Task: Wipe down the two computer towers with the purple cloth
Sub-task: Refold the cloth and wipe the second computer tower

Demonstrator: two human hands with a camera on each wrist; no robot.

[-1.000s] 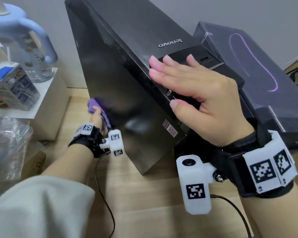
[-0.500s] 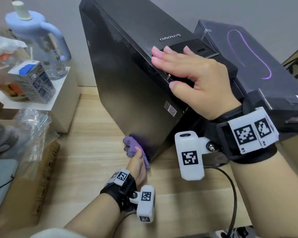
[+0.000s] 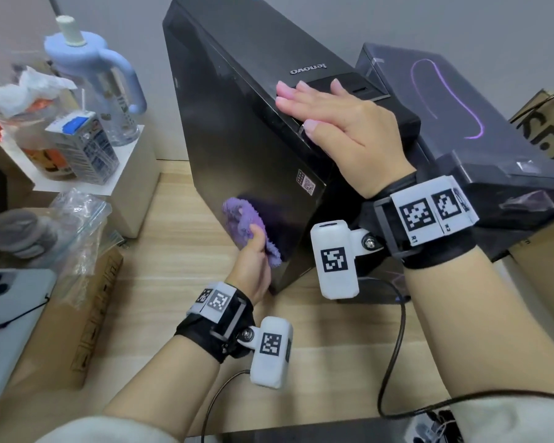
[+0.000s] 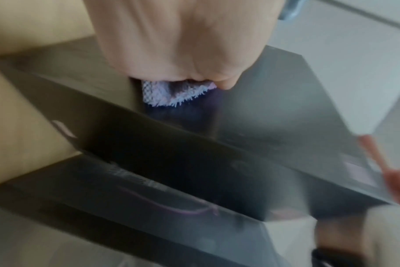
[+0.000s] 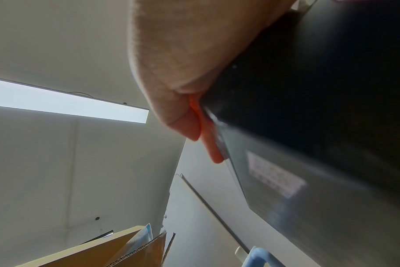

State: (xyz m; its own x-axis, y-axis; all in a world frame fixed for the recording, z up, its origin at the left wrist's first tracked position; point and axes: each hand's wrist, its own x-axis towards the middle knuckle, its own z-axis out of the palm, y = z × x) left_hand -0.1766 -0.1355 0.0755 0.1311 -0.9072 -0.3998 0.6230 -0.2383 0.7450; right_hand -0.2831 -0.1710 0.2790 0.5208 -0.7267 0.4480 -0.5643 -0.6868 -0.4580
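The black computer tower stands upright on the wooden counter, reaching toward its far edge, with the second tower, dark with a curved purple line on its panel, just beside it on the right. The left hand presses the purple cloth against the lower near part of the black tower's glossy side panel, close to its near bottom corner; its grip is closed over the cloth, thumb on top, and the left wrist view, though blurred, shows cloth bunched under the hand. The right hand lies flat on the top front edge of the black tower, fingers straight and together, thumb down the side panel, pinching nothing. To the left of the towers stand a white box carrying a blue-lidded jug and a small carton, then a clear plastic bag, a cardboard box and a phone near the left edge. A black cable loops over the counter by the right wrist.
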